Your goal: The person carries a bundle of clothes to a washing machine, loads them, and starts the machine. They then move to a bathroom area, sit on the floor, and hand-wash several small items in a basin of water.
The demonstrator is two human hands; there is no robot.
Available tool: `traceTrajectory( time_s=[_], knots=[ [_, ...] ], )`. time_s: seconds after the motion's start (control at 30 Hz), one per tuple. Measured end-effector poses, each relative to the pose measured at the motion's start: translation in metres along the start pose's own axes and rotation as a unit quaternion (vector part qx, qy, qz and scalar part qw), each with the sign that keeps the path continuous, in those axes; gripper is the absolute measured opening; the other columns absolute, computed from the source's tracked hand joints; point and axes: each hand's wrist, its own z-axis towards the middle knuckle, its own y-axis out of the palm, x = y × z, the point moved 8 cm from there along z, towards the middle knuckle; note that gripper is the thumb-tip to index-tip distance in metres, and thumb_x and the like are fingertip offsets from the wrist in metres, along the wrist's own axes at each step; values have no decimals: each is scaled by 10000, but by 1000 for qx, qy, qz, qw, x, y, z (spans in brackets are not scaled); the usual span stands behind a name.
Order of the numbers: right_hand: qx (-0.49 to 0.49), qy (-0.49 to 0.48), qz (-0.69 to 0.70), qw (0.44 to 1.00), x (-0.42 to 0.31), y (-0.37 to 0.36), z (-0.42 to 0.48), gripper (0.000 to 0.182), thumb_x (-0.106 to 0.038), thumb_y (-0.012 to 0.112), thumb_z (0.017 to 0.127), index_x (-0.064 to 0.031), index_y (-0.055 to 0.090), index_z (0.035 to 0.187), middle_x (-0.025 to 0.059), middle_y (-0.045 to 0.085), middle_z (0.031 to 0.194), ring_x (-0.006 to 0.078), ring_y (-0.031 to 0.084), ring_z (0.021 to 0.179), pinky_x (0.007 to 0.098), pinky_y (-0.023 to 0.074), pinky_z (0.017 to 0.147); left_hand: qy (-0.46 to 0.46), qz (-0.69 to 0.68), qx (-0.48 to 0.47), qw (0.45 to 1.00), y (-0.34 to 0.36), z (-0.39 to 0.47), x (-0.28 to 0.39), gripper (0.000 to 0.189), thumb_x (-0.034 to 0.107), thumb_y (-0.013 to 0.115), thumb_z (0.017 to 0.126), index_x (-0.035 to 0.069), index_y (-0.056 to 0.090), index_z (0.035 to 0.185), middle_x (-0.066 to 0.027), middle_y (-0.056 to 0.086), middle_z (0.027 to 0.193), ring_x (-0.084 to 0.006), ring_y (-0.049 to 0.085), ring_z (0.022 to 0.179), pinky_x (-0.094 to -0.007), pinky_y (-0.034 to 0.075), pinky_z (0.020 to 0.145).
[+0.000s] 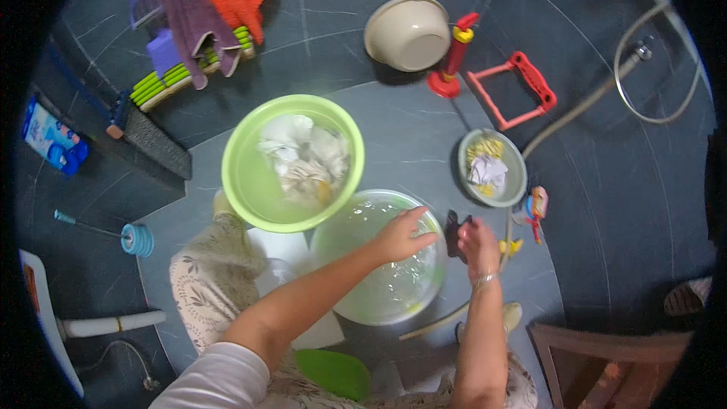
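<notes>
My left hand point(406, 237) is over a round basin of water point(375, 289), fingers spread and holding nothing. To the right of that basin's rim is my right hand point(479, 244), its fingers partly curled and a bracelet at the wrist. Against its fingertips shows a small black cloth point(452, 233); whether the hand grips it or is only beside it, I cannot tell. A larger green basin point(241, 187) overlaps the water basin at the upper left. White and beige cloths point(309, 159) lie wet in its cloudy water.
A small grey basin point(464, 186) holds yellow and white cloths. Beyond it are a red frame point(534, 88), a red pump point(456, 54) and a beige basin point(420, 40) against the wall. A hose point(579, 108) crosses the floor at right. A green stool point(335, 372) is below me.
</notes>
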Motion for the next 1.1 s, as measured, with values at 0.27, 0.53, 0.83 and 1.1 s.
traceTrajectory(
  time_s=[0.27, 0.53, 0.83, 1.1],
  knots=[
    [15, 102, -79, 991, 157, 36, -85, 237, -266, 608, 824, -39, 601, 892, 13, 564, 675, 107, 499, 555, 225, 380, 499, -147, 433, 166, 874, -209, -13, -129, 358, 213, 581, 793, 136, 556, 1142, -146, 556, 1137, -300, 531, 1051, -408, 453, 843],
    [-30, 180, -102, 978, 193, 77, -127, 144, -169, 591, 854, -38, 623, 904, 28, 612, 730, 94, 548, 614, 216, 438, 568, -228, 395, 59, 888, -201, -23, -173, 180, 185, 572, 755, 124, 626, 916, -128, 618, 898, -310, 590, 870, -414, 476, 741],
    [-65, 127, -104, 984, 171, 90, -140, 174, -178, 582, 855, -25, 626, 926, 20, 607, 744, 91, 542, 625, 228, 441, 584, -72, 314, 184, 929, -220, -8, 16, 286, 321, 524, 740, 53, 605, 801, -173, 599, 866, -346, 579, 833, -423, 448, 719],
    [-66, -3, -164, 984, 107, 113, -134, 350, -156, 615, 818, -100, 558, 1159, 48, 573, 1029, 115, 531, 854, 260, 452, 682, 97, 162, 208, 960, -188, -52, 172, 217, 257, 577, 767, 43, 590, 794, -145, 549, 779, -311, 554, 723, -392, 441, 649]
  ],
)
